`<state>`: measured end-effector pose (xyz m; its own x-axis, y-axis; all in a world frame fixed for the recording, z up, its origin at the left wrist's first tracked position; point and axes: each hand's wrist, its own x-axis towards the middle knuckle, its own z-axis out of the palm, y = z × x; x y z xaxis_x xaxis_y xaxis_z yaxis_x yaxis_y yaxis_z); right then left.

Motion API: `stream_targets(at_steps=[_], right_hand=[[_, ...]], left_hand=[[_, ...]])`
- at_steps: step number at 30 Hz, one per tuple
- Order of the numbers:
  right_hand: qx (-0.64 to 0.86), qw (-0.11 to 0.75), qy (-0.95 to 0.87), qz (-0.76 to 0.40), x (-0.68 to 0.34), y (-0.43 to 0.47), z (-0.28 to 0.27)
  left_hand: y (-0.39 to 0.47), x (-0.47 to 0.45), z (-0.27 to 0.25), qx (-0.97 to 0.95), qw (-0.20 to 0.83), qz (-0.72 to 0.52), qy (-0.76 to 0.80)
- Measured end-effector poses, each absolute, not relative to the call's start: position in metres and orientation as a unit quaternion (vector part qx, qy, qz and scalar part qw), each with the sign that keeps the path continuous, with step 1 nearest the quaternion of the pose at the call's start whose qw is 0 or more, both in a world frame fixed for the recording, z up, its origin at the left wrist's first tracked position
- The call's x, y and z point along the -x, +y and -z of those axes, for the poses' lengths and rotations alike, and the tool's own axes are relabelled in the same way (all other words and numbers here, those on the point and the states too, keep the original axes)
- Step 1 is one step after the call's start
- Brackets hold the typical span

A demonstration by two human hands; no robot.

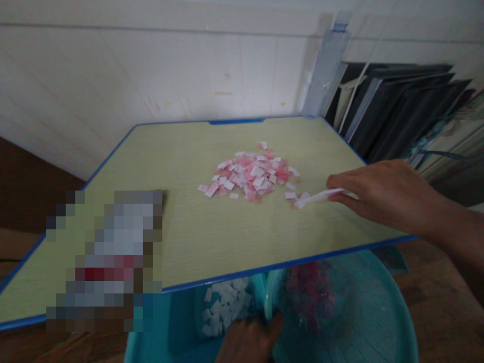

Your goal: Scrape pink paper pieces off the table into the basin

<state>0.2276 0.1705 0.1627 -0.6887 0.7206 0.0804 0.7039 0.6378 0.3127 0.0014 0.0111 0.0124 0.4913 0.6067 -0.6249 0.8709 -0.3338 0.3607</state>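
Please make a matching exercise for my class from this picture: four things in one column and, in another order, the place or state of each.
Things
1. Right hand
2. Heap of small pieces
3. Clear plastic container
4. Left hand

Places and states
A. Behind the table, near the wall
B. Below the table's near edge
C. Gripping a slim pale item
D. Pink and white, on the tabletop

Pairs: 1-C, 2-D, 3-A, 4-B

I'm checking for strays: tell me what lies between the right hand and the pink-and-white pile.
The head view shows a thin white tool, held by the right hand, and a few loose pieces around its tip, short of the pile.
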Motion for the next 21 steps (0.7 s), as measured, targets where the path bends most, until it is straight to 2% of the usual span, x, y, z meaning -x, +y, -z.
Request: stream_targets(at_steps=[6, 18, 21], right_hand=[[-0.34, 0.047, 0.928, -0.143, -0.219, 0.17, -0.167], [-0.424, 0.031, 0.877, -0.226, -0.214, 0.188, -0.161], [-0.415, 0.028, 0.886, -0.208, -0.216, 0.186, -0.159]], left_hand=[[0.012, -0.002, -0.013, -0.795, 0.342, 0.198, 0.46], [0.011, -0.001, -0.012, -0.796, 0.332, 0.2, 0.465], [0.009, 0.0, -0.01, -0.792, 0.356, 0.148, 0.474]])
